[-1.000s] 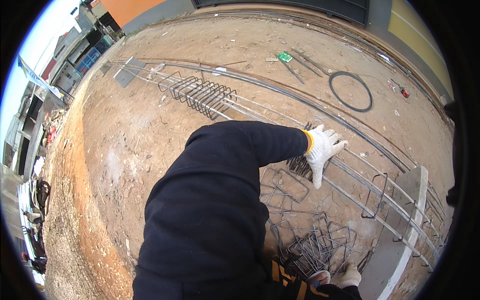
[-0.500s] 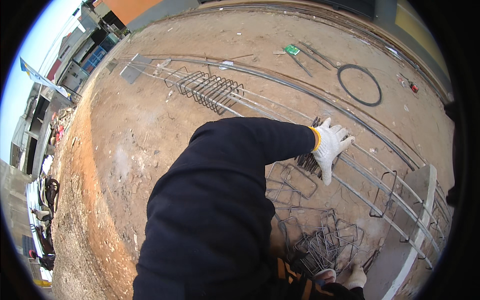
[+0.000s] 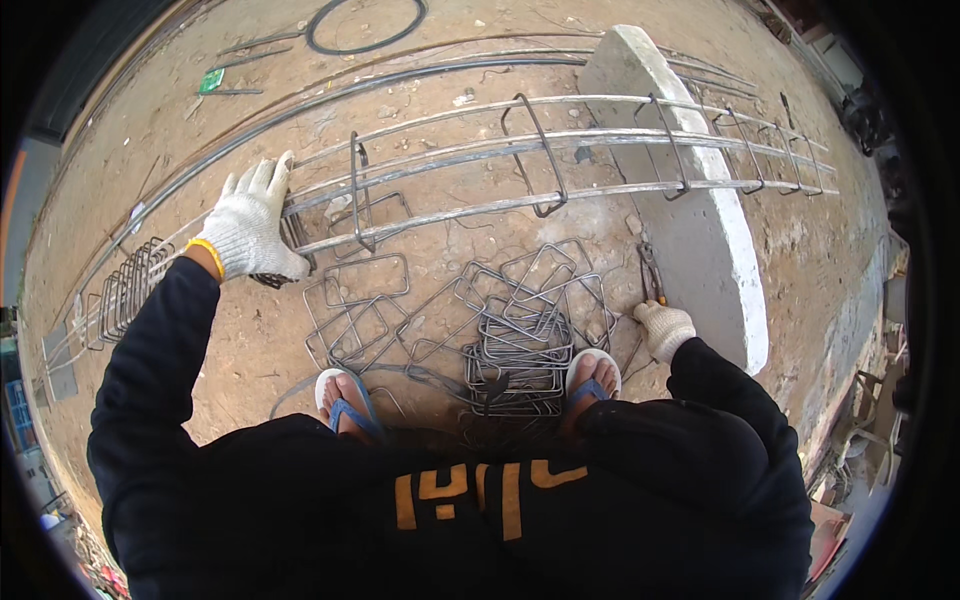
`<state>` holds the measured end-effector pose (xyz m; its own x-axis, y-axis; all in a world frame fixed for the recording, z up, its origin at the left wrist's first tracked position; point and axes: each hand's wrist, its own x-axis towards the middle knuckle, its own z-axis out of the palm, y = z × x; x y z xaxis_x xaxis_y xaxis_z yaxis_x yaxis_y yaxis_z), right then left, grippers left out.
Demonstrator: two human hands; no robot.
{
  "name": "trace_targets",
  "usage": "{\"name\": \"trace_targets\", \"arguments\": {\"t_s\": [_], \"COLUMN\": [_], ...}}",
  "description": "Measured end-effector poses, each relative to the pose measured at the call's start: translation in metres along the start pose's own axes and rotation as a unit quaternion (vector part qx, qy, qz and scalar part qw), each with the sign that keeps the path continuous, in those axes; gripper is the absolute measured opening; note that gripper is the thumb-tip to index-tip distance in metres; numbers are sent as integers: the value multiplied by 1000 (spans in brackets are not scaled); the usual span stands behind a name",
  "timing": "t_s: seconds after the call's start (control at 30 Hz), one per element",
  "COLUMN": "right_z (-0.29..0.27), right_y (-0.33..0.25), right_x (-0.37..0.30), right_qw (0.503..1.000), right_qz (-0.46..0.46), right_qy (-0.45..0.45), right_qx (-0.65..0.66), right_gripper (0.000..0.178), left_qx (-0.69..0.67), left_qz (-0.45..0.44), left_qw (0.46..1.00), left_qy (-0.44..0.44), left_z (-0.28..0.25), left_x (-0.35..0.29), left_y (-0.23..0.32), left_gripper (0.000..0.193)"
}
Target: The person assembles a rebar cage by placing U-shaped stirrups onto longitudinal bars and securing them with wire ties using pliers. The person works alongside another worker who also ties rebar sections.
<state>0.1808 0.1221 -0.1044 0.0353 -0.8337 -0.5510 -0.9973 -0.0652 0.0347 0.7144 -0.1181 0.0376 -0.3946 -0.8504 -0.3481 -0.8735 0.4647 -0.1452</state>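
Note:
My left hand [image 3: 245,225], in a white knit glove with a yellow cuff, lies spread across long steel bars [image 3: 440,147]. Beneath it is a tight bunch of dark stirrups [image 3: 293,232], mostly hidden by the palm; its fingers are stretched and apart. At the right, my gloved right hand [image 3: 665,330] is closed around the handles of a pair of pincers [image 3: 650,272], whose jaws point away from me. Single rectangular stirrups, one of them a stirrup [image 3: 535,155] in the middle, hang around the bars at spaced intervals.
A concrete slab [image 3: 685,235] stands on edge under the bars at the right. Loose stirrups [image 3: 520,350] are heaped between my sandalled feet. More stirrups [image 3: 135,285] crowd the bars at far left. A black coil [image 3: 365,45] and a green packet [image 3: 211,80] lie on the dirt beyond.
My view has swung to the right, bringing the slab and my right hand with the pincers into fuller sight. My left hand stays spread over the bunched stirrups.

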Motion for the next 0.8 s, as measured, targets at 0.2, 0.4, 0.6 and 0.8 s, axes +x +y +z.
{"name": "trace_targets", "arguments": {"t_s": [0.2, 0.4, 0.6, 0.8], "right_z": [-3, -16, -21, -28], "right_y": [25, 15, -2, 4], "right_x": [4, 11, 21, 34], "right_qw": [978, 998, 990, 977], "right_qz": [116, 50, -17, -79], "right_qy": [93, -23, -77, -111], "right_qx": [149, 5, -117, -164], "right_gripper": [17, 18, 20, 18], "left_qx": [-13, 96, -2, -3], "left_qz": [-79, -146, -140, -85], "left_qw": [995, 975, 979, 994], "left_qy": [-58, -137, -150, -63], "left_z": [19, 44, 49, 66], "left_x": [-13, -25, -26, -19], "left_y": [-46, -101, -124, -140], "left_gripper": [140, 151, 156, 158]}}
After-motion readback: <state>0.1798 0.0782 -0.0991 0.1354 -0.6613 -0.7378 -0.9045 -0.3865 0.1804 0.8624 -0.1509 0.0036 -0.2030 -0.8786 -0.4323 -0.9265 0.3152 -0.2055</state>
